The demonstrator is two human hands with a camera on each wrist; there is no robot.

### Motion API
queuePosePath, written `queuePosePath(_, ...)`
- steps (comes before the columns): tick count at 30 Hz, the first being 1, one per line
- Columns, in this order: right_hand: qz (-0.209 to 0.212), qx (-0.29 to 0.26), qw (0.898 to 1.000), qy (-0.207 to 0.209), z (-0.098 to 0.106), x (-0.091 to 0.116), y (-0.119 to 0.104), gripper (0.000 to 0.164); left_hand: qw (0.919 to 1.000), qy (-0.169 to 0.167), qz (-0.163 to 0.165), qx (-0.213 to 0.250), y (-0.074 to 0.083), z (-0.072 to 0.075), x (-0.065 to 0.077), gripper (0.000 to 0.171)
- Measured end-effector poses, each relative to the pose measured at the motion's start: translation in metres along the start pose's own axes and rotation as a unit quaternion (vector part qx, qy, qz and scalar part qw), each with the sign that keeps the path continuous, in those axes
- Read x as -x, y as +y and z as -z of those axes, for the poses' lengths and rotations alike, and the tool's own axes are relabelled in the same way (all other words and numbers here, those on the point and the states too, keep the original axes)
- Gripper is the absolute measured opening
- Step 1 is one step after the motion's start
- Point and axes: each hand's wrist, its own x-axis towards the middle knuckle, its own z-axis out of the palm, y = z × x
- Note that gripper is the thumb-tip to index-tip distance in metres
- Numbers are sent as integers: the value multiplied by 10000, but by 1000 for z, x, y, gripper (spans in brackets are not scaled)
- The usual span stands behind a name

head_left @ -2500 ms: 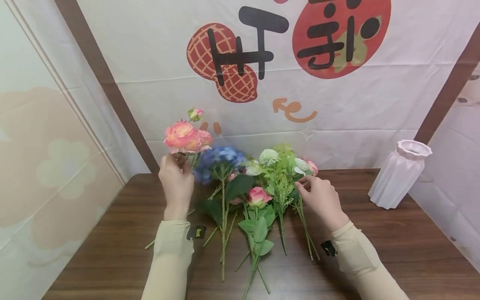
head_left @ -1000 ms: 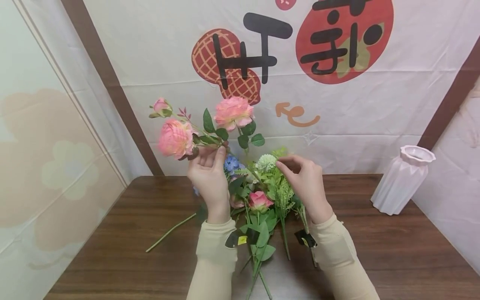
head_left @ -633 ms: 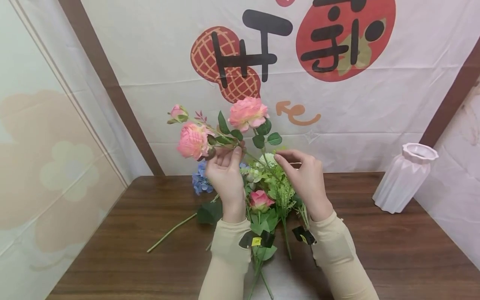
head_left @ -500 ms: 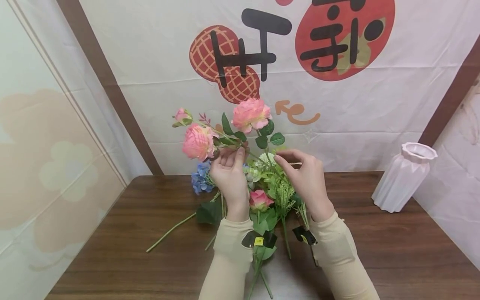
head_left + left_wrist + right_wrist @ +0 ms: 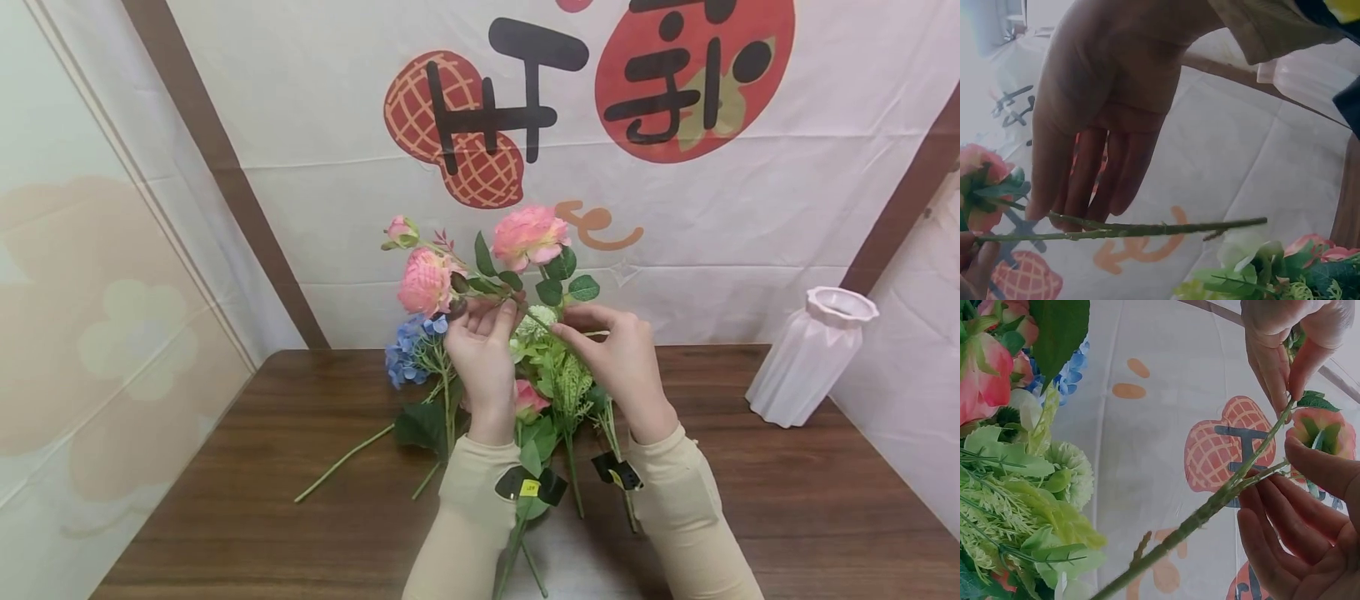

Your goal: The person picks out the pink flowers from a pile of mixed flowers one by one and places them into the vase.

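A forked pink flower stem (image 5: 1185, 531), with two full blooms (image 5: 528, 237) and a bud (image 5: 401, 232), is held up above the pile of flowers. My left hand (image 5: 483, 354) pinches one branch between thumb and fingers, just below the left bloom (image 5: 426, 282). On the other branch, under the right bloom, the thumb and index finger of my right hand (image 5: 626, 358) close in a pinch. In the right wrist view the two hands grip separate branches above the fork, and the bare lower stem runs down to the left.
Below the hands lie a blue hydrangea (image 5: 411, 354), a deep pink rose (image 5: 529, 398), a pale green pompom flower (image 5: 536, 323) and leafy greenery (image 5: 562, 379). A white fluted vase (image 5: 810, 358) stands at the table's right (image 5: 750, 483). A loose stem (image 5: 341, 467) lies at left.
My left hand has brought the pink flower stem from the left toward the middle. My right hand has come left from the white flowers and now pinches a branch of it. The hydrangea has shifted.
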Motion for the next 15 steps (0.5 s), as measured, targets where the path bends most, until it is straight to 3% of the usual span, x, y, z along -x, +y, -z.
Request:
queuePosePath(9,157,209,9996,139,-1,0,2,18,9988,125,175,-447,-2,-1,1,19)
queuePosePath(15,142,361,9990,207,-1,0,3,17,9991,37,194,-378,-3,-1,0,19)
